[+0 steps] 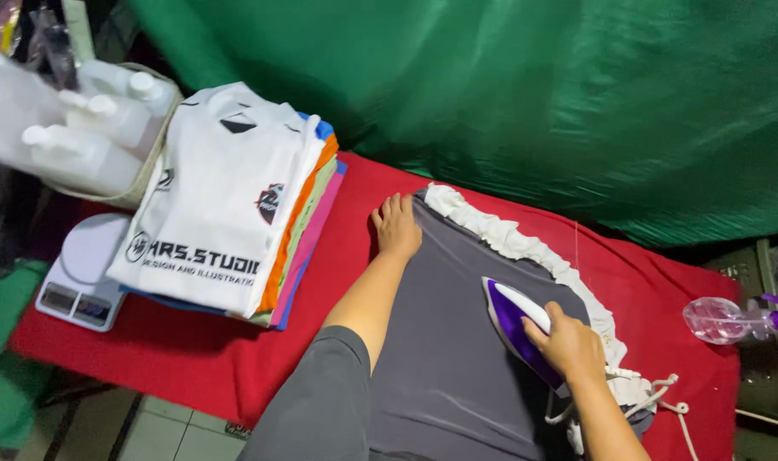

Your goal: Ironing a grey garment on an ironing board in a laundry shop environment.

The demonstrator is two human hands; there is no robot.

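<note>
A grey garment (pixel 444 341) with a white ruffled hem (pixel 508 239) lies spread on a red-covered ironing surface (pixel 192 358). My left hand (pixel 396 224) rests flat on the garment's upper left corner, fingers apart, pressing it down. My right hand (pixel 568 344) grips the white handle of a purple and white iron (pixel 512 320), which stands on the grey cloth near the ruffle. The iron's white cord (pixel 662 401) trails off to the right.
A stack of folded shirts (pixel 227 205), white one on top, lies at the left. A white kitchen scale (pixel 80 273) sits beside it, with plastic bottles in a basket (pixel 81 128) behind. A clear spray bottle (pixel 730 320) lies at right. Green cloth (pixel 534 94) hangs behind.
</note>
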